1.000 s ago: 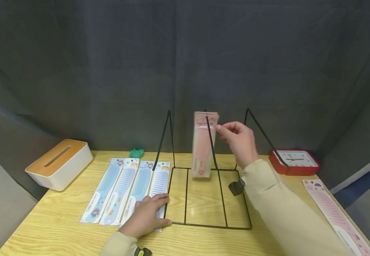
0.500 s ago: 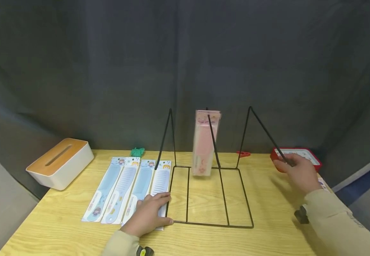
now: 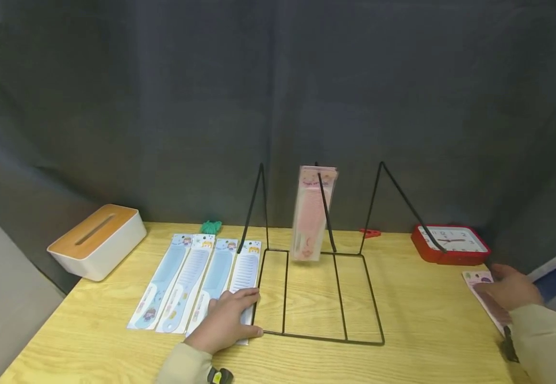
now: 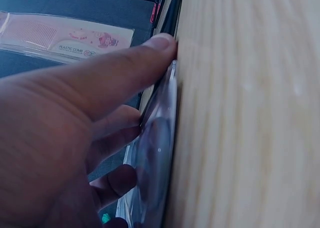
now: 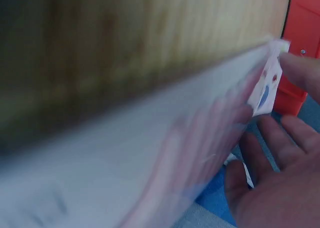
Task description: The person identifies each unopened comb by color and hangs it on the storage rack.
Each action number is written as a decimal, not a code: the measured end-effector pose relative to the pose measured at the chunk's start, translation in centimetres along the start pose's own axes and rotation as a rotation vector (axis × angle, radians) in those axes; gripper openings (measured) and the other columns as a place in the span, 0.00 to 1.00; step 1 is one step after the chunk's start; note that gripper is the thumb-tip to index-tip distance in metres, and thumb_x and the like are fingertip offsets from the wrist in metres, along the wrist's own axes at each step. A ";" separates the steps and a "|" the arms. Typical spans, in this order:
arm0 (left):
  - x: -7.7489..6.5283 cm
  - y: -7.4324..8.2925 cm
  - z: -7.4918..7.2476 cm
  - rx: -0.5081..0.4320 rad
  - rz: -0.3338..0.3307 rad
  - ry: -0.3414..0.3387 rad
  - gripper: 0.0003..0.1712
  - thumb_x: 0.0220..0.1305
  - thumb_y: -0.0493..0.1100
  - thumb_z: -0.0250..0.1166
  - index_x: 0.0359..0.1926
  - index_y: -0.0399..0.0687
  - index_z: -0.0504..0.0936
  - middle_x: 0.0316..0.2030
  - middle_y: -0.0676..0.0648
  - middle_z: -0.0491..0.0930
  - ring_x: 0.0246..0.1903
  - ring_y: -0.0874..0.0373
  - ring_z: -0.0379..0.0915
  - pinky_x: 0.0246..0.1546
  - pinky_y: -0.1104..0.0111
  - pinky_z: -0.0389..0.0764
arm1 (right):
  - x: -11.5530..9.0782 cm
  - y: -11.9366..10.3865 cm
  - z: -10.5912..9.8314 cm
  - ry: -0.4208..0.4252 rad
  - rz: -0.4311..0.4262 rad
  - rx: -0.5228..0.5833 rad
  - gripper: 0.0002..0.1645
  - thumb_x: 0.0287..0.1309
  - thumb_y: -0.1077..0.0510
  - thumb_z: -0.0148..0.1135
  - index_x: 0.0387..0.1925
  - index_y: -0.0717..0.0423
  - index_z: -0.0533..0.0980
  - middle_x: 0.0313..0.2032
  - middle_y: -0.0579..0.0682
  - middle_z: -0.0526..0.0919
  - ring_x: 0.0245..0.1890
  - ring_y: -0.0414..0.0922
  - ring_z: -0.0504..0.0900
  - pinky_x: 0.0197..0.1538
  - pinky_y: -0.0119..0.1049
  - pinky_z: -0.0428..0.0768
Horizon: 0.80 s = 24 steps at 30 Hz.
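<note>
My left hand (image 3: pixel 225 320) rests at the front left corner of a black wire rack (image 3: pixel 323 340), thumb and fingers spread, touching its base wire. Beneath those fingers lies the nearest of several blue packaged combs (image 3: pixel 244 272). Pink packaged combs (image 3: pixel 312 213) hang on the rack's middle hook. At the table's right edge my right hand (image 3: pixel 513 288) reaches over another pink packaged comb (image 3: pixel 478 277). In the right wrist view, the thumb and spread fingers are at the edge of that pink pack (image 5: pixel 267 83); much of it is hidden in the head view.
A red clock (image 3: pixel 451 245) stands behind the right hand, below the rack's right hook. A white tissue box with a wooden lid (image 3: pixel 96 234) sits at left. Green string (image 3: pixel 211 228) and a red clip (image 3: pixel 370 233) lie at the back. A dark curtain (image 3: pixel 211 106) hangs behind.
My right hand has left the hanging pink combs and moved right, past the clock, down to the pink pack at the table edge. My left hand stays at the rack.
</note>
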State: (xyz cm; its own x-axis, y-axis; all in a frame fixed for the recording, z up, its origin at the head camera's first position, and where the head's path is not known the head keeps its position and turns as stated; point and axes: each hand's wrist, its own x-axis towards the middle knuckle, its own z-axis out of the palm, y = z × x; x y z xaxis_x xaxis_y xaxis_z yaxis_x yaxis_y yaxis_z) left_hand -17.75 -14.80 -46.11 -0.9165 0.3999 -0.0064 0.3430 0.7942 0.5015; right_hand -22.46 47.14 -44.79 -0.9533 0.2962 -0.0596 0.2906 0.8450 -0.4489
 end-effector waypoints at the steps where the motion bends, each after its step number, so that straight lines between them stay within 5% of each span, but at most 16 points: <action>1: 0.0 0.1 -0.1 0.000 0.000 0.001 0.46 0.53 0.62 0.75 0.69 0.48 0.73 0.71 0.52 0.67 0.62 0.46 0.64 0.48 0.49 0.62 | 0.1 0.1 0.1 -0.007 -0.013 -0.026 0.50 0.60 0.46 0.66 0.64 0.80 0.56 0.60 0.82 0.64 0.55 0.78 0.65 0.54 0.68 0.67; 5: 0.0 0.2 -0.2 -0.002 0.003 0.003 0.46 0.53 0.62 0.75 0.69 0.48 0.74 0.71 0.52 0.67 0.62 0.46 0.64 0.48 0.48 0.61 | 0.3 0.4 0.0 -0.005 -0.067 -0.075 0.43 0.58 0.48 0.67 0.57 0.80 0.62 0.52 0.81 0.71 0.48 0.75 0.72 0.48 0.65 0.71; 11: 0.0 0.1 -0.2 0.005 0.006 0.005 0.46 0.52 0.62 0.75 0.69 0.48 0.74 0.71 0.52 0.67 0.60 0.48 0.65 0.45 0.53 0.61 | -0.4 -1.7 0.2 0.055 -0.053 0.051 0.31 0.63 0.49 0.63 0.49 0.75 0.72 0.44 0.74 0.78 0.40 0.66 0.76 0.40 0.57 0.72; 17: 0.0 0.2 -0.3 0.005 0.011 0.017 0.47 0.51 0.62 0.76 0.68 0.47 0.74 0.71 0.51 0.68 0.59 0.48 0.66 0.45 0.53 0.61 | -2.7 -8.6 -0.3 0.043 -0.190 0.216 0.38 0.67 0.39 0.61 0.56 0.71 0.72 0.52 0.71 0.78 0.46 0.56 0.77 0.44 0.48 0.75; 21: 0.0 0.2 -0.2 0.003 0.008 0.009 0.47 0.51 0.62 0.76 0.68 0.47 0.74 0.71 0.51 0.68 0.59 0.48 0.66 0.45 0.54 0.61 | -6.2 -14.8 -0.8 0.109 -0.349 0.356 0.27 0.64 0.44 0.67 0.48 0.64 0.78 0.42 0.53 0.85 0.38 0.36 0.78 0.37 0.28 0.76; 24: 0.0 0.2 -0.2 0.008 0.006 0.004 0.47 0.52 0.63 0.75 0.69 0.48 0.74 0.71 0.52 0.68 0.60 0.48 0.66 0.45 0.53 0.61 | -10.0 -19.4 -0.9 0.099 -0.446 0.544 0.18 0.62 0.52 0.71 0.42 0.62 0.78 0.35 0.43 0.85 0.35 0.32 0.80 0.37 0.24 0.77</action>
State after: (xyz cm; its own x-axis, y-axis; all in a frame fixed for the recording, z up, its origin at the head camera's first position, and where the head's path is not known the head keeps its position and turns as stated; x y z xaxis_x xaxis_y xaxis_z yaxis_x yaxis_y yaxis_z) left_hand -17.70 -14.76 -45.83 -0.9153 0.4028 0.0005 0.3503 0.7953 0.4948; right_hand -18.46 28.15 -34.65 -0.9523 0.0351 0.3031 -0.2323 0.5605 -0.7949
